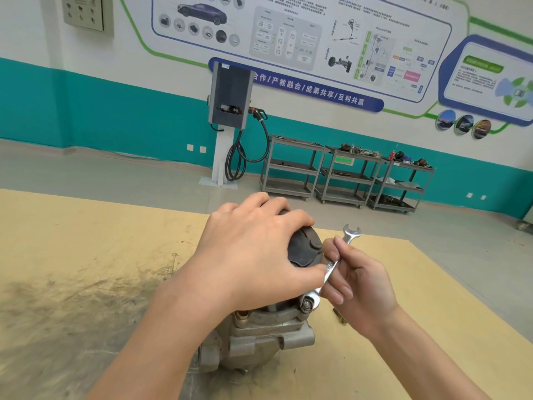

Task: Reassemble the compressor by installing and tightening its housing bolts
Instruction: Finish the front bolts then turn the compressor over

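Near the front edge of the workbench [72, 255], a board-topped surface stained dark on its left part, the compressor [259, 342] is seen standing with its grey metal housing low and its dark round cap [305, 249] uppermost. Over that cap the left hand [253, 255] is laid, its fingers curled round the top and far side so that the compressor is gripped from above. Just right of it, a combination wrench [331, 269] is pinched along its shank by the thumb and fingers of the right hand [363, 284]. The ring end of the wrench is seated on a housing bolt [307, 305] at the right shoulder of the housing, while its open-jawed end is tilted up and away toward the far right corner of the workbench. A small brass-coloured fitting [241, 316] is seen on the housing below the left wrist. Beyond the far edge, across a grey floor, a charging post [229, 99] with a looped black cable is seen against a teal and white wall, and three grey shelf carts [346, 174] loaded with parts are lined up to its right, under a large wall poster [302, 39].
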The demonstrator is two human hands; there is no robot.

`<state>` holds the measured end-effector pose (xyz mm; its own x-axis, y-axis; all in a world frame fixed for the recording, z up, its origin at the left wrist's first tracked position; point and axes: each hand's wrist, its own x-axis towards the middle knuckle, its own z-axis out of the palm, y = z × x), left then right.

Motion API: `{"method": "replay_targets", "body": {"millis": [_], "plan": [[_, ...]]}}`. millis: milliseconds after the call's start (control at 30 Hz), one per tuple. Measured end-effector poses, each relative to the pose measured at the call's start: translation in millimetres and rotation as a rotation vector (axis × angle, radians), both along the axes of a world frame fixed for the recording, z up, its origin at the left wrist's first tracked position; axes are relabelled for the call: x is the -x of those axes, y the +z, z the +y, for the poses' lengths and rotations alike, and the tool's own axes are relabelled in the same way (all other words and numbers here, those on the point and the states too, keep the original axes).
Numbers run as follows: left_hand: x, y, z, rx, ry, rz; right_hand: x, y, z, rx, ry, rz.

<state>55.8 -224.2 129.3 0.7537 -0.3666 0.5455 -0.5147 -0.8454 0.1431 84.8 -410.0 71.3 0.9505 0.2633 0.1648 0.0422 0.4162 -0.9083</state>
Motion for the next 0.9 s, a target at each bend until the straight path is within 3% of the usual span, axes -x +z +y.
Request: {"method": "replay_targets", "body": {"millis": [267, 400, 500, 567, 633, 733, 833, 900], "plan": [[0, -1, 1, -0.012, -0.007, 0.001, -6, -6, 1, -0.023, 0.089, 0.004], [-1, 0, 1, -0.001, -0.012, 0.01, 15, -24, 4, -0.118, -0.158, -0.084], [-1, -1, 1, 0.0, -0.025, 0.01, 39, -38, 12, -0.097, -0.505, -0.299], [-1, -1, 1, -0.004, -0.021, 0.01, 59, -41, 17, 0.032, -0.722, -0.527], [-1, -1, 1, -0.005, -0.01, 0.009, 78, -38, 20, 0.256, -0.773, -0.79], [-2, 0, 0, -0.015, -0.004, 0.006, 91, -26, 15, 0.518, -0.721, -0.977], [0, -1, 2, -0.019, -0.003, 0.024, 89, -15, 0, 0.175, -0.753, -0.871], [-1, 1, 3, -0.032, -0.007, 0.043, 83, -9, -18, 0.226, -0.786, -0.747]]}}
